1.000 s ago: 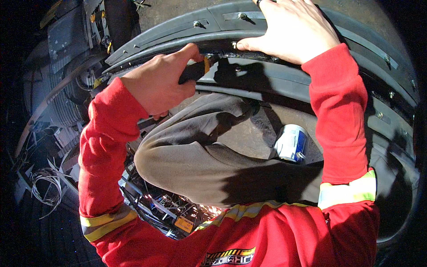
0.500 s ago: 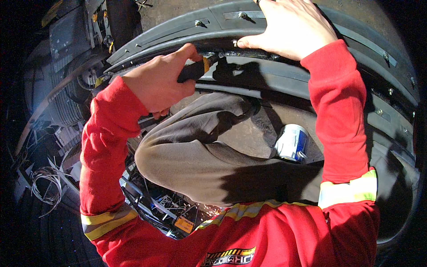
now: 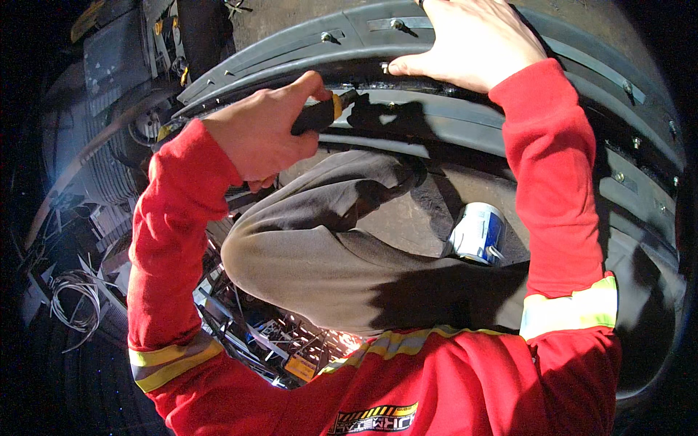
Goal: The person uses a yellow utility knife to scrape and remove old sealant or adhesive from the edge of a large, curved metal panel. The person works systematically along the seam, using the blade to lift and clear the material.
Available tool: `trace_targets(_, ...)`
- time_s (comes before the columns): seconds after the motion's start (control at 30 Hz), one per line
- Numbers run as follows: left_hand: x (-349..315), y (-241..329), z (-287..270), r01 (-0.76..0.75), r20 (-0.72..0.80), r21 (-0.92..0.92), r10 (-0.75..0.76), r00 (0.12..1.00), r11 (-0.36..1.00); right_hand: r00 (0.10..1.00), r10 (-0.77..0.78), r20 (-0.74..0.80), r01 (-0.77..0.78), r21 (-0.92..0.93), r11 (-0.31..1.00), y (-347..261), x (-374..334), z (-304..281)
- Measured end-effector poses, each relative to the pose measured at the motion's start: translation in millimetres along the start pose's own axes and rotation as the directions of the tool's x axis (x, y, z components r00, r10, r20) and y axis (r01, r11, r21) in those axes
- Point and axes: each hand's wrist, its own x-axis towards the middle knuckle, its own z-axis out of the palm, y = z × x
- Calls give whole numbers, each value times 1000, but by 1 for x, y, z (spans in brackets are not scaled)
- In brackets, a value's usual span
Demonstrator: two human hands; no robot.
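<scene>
The black-handled screwdriver with a yellow collar [image 3: 320, 115] sits in the left hand [image 3: 258, 134], fist closed round its handle, tip aimed at the curved grey plastic panel [image 3: 465, 123]. The right hand [image 3: 472, 43] lies open and flat on that panel, holding nothing. Best to keep the shaft square to the screw and press firmly. A blue-and-white can [image 3: 476, 232] stands below.

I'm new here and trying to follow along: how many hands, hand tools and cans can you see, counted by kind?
Hands: 2, the left hand gripping the tool and the right hand pressed flat on the curved grey panel.
Black-and-yellow-handled hand tools: 1.
Blue-and-white cans: 1.
Total: 4.
</scene>
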Motion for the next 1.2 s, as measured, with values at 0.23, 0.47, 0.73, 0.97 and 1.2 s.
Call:
trace_targets(0.23,-1,2,-1,3,18,19,-3,1000,1000,1000,0,0,0,-3,1000,0,0,-1)
trace_targets(0.47,-2,-1,-1,-11,27,10,11,1000,1000,1000,4,-4,-4,0,1000,2,1,1)
trace_targets(0.73,-10,3,0,16,48,24,-17,999,1000,1000,0,15,-1,38,999,-2,-4,-7)
trace_targets(0.97,-12,0,3,23,55,22,-24,998,1000,999,22,34,-22,9,1000,1,1,-3)
trace_targets(1.2,-24,-2,3,38,57,60,-41,998,997,1000,16,3,-16,13,1000,-1,-1,-3)
